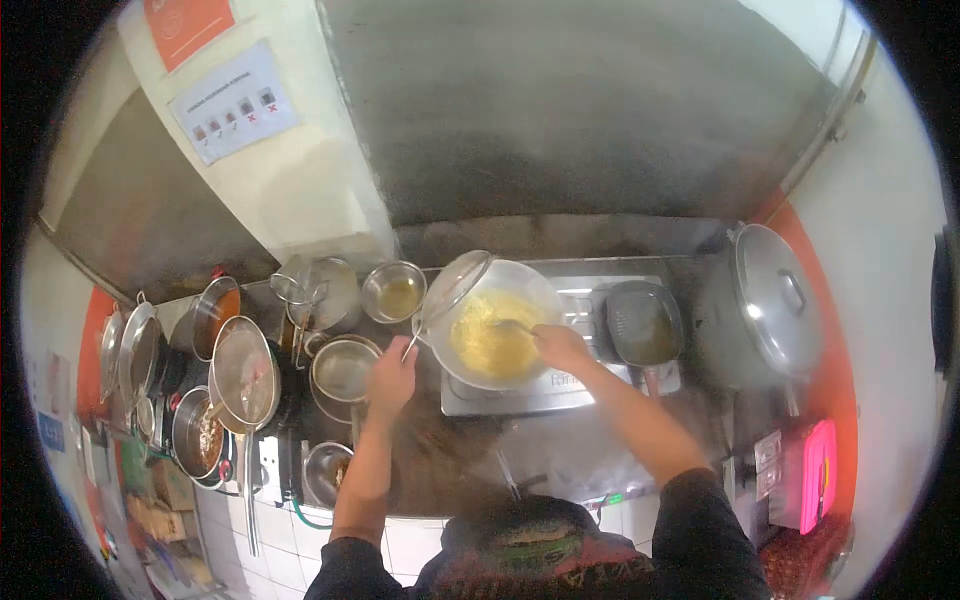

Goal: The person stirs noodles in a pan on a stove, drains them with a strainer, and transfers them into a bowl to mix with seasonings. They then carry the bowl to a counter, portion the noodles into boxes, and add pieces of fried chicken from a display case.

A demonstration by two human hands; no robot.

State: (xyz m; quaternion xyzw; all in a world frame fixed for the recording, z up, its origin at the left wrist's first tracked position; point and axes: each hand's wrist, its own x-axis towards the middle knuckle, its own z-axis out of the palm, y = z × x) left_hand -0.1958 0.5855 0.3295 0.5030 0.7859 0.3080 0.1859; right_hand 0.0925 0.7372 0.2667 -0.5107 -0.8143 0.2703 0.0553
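Note:
On the stove's left side stands a wide wok (543, 290) with bubbling yellow contents (482, 345). My left hand (391, 378) is closed around the thin handle of a wire strainer (462, 282), whose round mesh head tilts over the wok's far left rim. From the right, my right hand (562, 349) reaches over the wok, its fingers wrapped round a metal utensil (512, 326). The utensil's tip dips into the yellow contents; whether it is a ladle or a spatula cannot be made out.
A square pan (645, 325) sits on the right side of the stove (500, 402). Farther right stands a large lidded pot (775, 305). Left of the wok are a metal bowl (394, 292) of yellowish liquid, a saucepan (345, 368), a large strainer (245, 375) and several pans.

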